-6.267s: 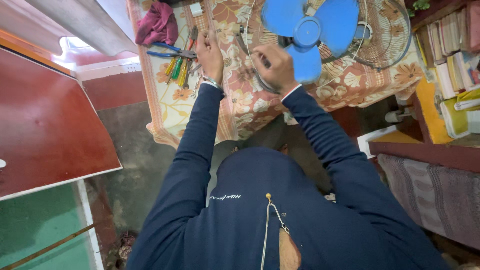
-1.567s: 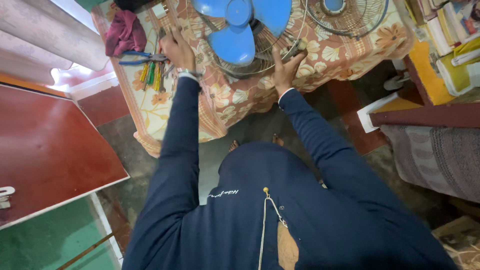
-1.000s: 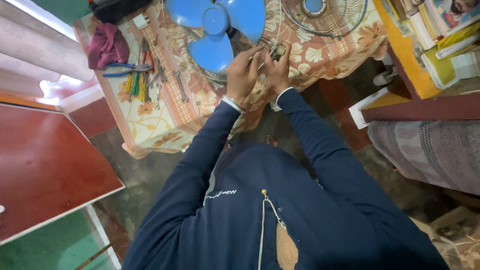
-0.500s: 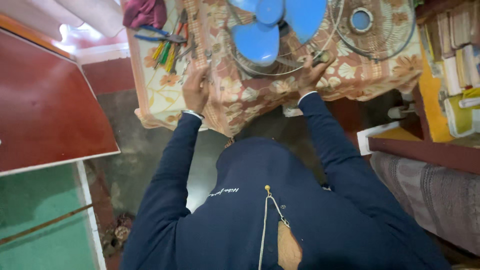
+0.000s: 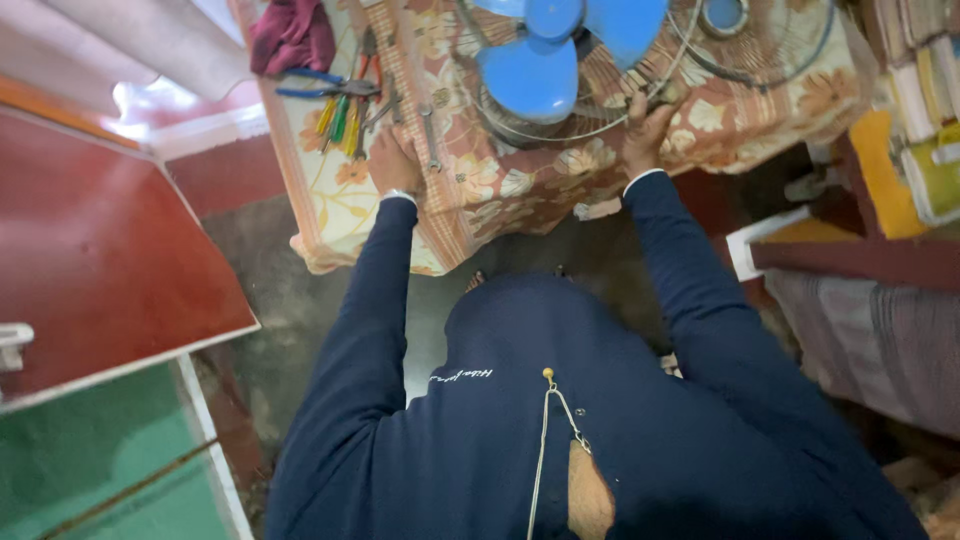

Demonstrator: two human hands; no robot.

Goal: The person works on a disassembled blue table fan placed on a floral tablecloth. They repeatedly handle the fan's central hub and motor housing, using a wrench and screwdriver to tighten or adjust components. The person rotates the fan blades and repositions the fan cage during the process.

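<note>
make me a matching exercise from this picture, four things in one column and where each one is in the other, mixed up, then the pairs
Things:
1. left hand
2. right hand
3. cloth
4. loose grille

Places:
A. on the wire rim of the fan guard around the blue blades
B. flat on the tablecloth beside the tools
C. far right of the table, past the blades
D. bunched at the far left corner of the table

Pairs: 1-B, 2-A, 3-D, 4-C
</note>
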